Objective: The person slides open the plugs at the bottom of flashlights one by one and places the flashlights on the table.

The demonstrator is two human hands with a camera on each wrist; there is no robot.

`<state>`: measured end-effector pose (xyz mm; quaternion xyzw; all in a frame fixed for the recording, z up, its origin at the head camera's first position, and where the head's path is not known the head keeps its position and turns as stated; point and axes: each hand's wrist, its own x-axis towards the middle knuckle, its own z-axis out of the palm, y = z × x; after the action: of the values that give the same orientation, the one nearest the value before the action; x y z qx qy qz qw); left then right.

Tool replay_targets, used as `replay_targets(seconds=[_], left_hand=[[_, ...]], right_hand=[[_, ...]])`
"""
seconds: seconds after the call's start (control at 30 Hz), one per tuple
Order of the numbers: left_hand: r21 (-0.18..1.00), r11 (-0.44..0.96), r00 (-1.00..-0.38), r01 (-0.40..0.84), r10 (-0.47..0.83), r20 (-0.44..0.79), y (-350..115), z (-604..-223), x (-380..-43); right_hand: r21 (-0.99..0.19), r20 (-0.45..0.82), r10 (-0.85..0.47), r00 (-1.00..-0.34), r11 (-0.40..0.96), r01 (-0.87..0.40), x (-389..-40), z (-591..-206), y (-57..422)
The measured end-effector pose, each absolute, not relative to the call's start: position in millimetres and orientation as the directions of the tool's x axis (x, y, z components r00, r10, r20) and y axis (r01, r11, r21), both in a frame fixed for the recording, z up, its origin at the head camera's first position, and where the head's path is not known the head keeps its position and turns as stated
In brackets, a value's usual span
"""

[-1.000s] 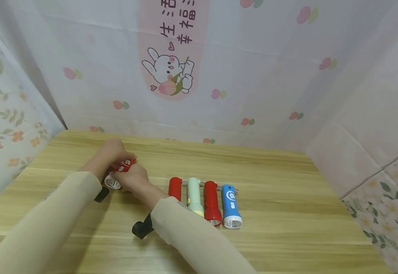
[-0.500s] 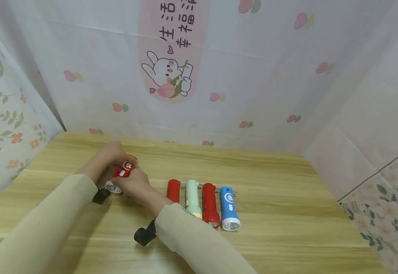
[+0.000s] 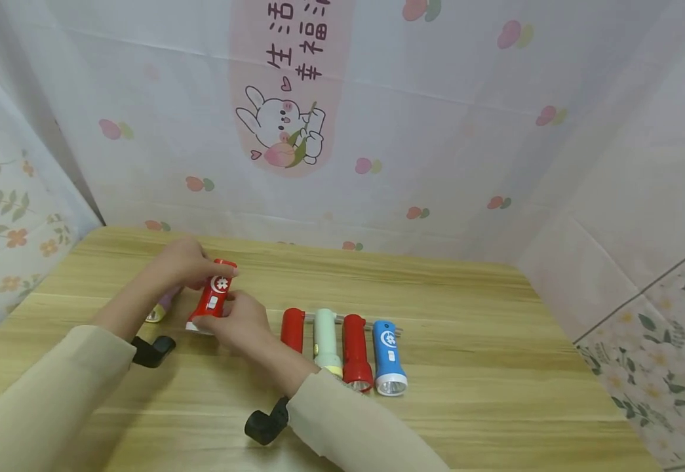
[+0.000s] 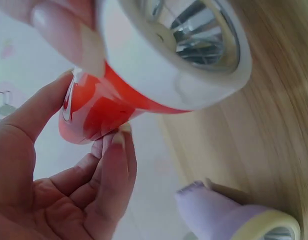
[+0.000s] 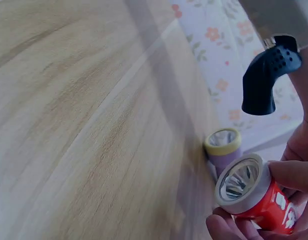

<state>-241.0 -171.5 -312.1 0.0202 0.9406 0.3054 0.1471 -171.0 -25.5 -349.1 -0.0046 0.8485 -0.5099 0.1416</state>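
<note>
Both hands hold a red flashlight (image 3: pixel 215 296) with a white head, over the left part of the table. My left hand (image 3: pixel 184 263) grips its tail end between thumb and fingers. Close to the head, my right hand (image 3: pixel 240 320) pinches the body, thumb on the side with the white switch. The left wrist view shows the white head (image 4: pixel 144 60) and its reflector up close, a fingertip of the right hand on it. Just left of it a purple flashlight (image 5: pixel 226 159) with a yellow rim lies on the table, partly covered by my left wrist in the head view.
Right of my hands lies a row: a red flashlight (image 3: pixel 292 329), a mint green one (image 3: pixel 325 335), another red one (image 3: pixel 355 347) and a blue one (image 3: pixel 388 351). Thin grey rods (image 3: pixel 399 332) show behind them. A printed curtain (image 3: pixel 425 131) hangs behind the wooden table (image 3: pixel 472 367).
The held red flashlight has turned, so more of its body shows and its lens faces away from the head view. My left wrist has shifted left, and the purple flashlight now shows beside it.
</note>
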Motion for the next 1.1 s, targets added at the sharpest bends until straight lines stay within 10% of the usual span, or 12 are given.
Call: replay_targets(seconds=[1.1], left_hand=[[0.828,0.538,-0.987,0.160,0.072,0.144,-84.8,-279.1,-176.4]], right_hand=[[-0.786,0.168,-0.207,-0.964,0.563,-0.257,-133.4,-314.5,78.8]])
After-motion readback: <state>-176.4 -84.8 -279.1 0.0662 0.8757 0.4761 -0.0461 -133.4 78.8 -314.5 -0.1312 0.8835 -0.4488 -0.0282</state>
